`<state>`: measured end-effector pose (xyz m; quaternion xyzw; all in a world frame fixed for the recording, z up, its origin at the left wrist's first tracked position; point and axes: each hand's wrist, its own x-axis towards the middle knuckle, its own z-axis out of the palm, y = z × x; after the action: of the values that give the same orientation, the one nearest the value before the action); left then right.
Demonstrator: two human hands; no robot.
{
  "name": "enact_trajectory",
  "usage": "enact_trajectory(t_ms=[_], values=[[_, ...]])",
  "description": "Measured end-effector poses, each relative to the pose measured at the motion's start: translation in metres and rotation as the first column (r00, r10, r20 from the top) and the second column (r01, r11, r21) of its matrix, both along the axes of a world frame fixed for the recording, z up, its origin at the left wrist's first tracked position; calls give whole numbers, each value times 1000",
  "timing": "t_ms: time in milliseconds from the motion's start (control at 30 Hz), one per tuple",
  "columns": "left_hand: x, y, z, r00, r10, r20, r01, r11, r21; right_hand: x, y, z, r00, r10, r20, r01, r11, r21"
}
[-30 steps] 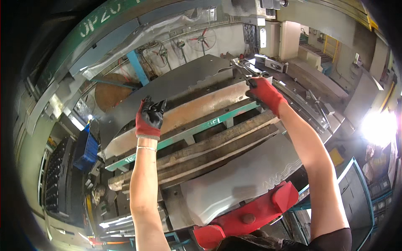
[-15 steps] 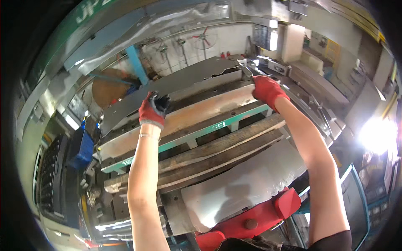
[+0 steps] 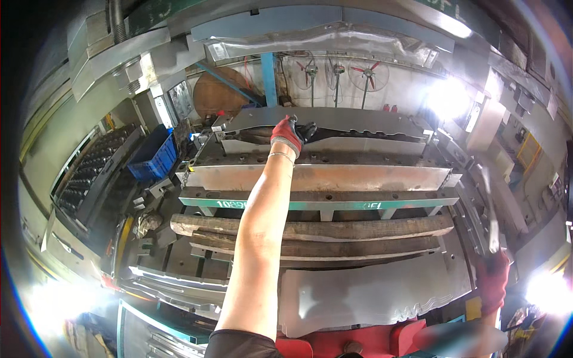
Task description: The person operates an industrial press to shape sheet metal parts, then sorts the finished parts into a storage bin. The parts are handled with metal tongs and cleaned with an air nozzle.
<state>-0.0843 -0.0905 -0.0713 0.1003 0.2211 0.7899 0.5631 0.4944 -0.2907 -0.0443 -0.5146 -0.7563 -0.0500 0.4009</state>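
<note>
My left hand (image 3: 289, 136), in a red glove with dark fingers, reaches to the near edge of a large grey metal sheet (image 3: 334, 117). Its fingers are curled, and whatever may be in them is hidden. The sheet rests on the steel die, its right part of the near edge wavy and cut out. At the lower right, my right hand (image 3: 493, 277), also red-gloved, is closed round a long thin metal rod (image 3: 490, 215) that points up and away from me. Motion blurs this hand and its forearm.
Nearer lie the die's green-edged base (image 3: 334, 204), wooden beams (image 3: 358, 228) and another metal sheet (image 3: 358, 295) beside a red machine part (image 3: 370, 340). A blue bin (image 3: 152, 154) stands at left. Metal machinery (image 3: 322, 30) hangs overhead; fans (image 3: 367, 74) stand behind.
My view has turned right. My right hand has drawn back from the die's far right end to the lower right, and the rod now shows plainly. My left hand now overlaps the far sheet's edge.
</note>
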Motion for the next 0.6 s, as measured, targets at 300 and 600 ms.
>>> enact_trajectory(t_ms=[300, 600], values=[[84, -165, 3, 901, -152, -406, 184, 982, 39, 146, -51, -129, 949, -234, -211, 146, 919, -365], [160, -511, -166, 309, 456, -834, -927, 339, -159, 150, -165, -303, 432, -772, -466, -253, 392, -885]])
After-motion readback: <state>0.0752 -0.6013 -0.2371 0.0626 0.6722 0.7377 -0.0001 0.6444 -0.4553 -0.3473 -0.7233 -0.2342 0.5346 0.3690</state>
